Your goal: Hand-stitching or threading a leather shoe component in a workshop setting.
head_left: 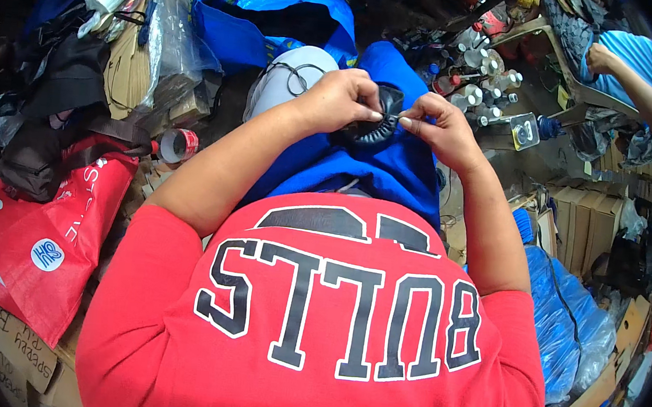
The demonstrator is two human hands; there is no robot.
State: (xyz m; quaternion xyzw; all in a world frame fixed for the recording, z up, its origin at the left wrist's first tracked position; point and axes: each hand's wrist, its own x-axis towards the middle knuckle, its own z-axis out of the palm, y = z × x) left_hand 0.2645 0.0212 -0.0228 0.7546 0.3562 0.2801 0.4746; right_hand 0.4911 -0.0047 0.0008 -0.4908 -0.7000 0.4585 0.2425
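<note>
Over my lap lies a black shoe upper [369,133], apparently leather, with a curved row of pale stitches along its edge. My left hand [342,100] pinches the upper's edge between thumb and fingers. Just to the right, my right hand [441,130] is closed in a pinch by the same stitched edge. Whatever thread or needle sits between those fingertips is too small to make out. A thin dark cord [297,80] loops over the pale grey covering [308,62] on my left knee. Blue cloth [381,166] covers my lap beneath the upper.
A blue bag [278,10] stands ahead. Several bottles [486,74] crowd the far right, near another person's forearm [643,89]. Red bags [56,232] and cardboard [130,75] lie left; a plastic bottle [178,145] rests by my left arm. Blue plastic [559,312] lies right.
</note>
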